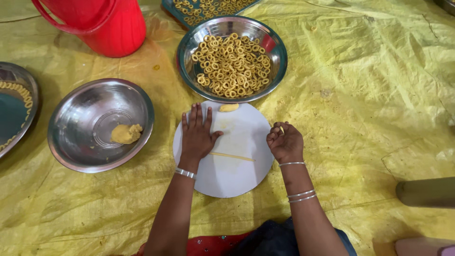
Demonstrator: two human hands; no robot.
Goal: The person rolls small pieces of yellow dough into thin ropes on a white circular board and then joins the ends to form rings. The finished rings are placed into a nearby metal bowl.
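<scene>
Your right hand (284,141) curls shut at the white round board's (227,175) right edge, pinching a dough bit that is mostly hidden. Two steel bowls sit beyond the board: one (189,57) full of rings, one (66,142) holding a lump. Your left hand (196,135) lies flat, fingers spread, on the board beside one thin dough strand (232,156).

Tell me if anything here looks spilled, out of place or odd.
Little stands out. One dough ring lies loose on the yellow sheet, right of the bowl of rings, and a small crumb sits near the red bucket. The left hand lies flat on the white board; the right hand is curled at its edge.
</scene>
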